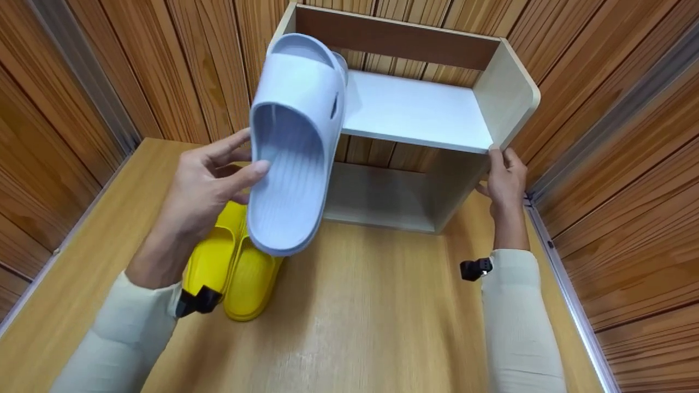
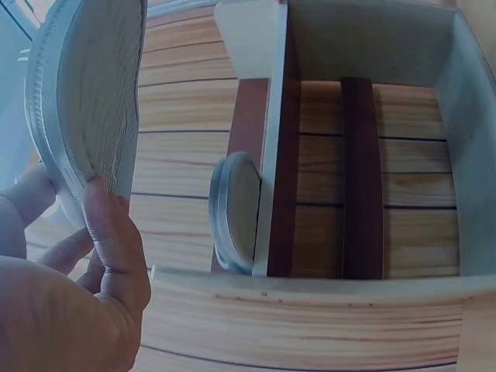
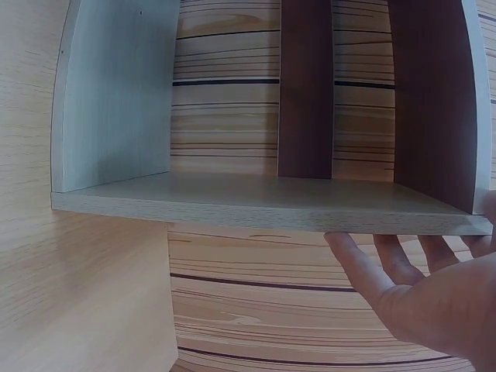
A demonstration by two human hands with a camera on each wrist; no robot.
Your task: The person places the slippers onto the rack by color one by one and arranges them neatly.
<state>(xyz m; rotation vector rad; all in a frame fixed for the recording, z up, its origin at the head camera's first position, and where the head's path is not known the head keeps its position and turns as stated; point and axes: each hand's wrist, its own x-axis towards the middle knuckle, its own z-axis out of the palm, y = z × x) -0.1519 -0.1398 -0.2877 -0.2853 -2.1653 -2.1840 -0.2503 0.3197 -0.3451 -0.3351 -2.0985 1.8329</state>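
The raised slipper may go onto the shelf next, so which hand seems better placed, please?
Probably the left hand: it holds the raised slipper near the shelf, while the right hand touches the shelf's right side.

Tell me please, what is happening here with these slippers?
A person's left grip holds one pale slipper in the air, in front of a shelf. The right grip holds the shelf's right side. A second pale slipper sits on the upper board, toward its left end. Two yellow slippers lie side by side on the wooden surface.
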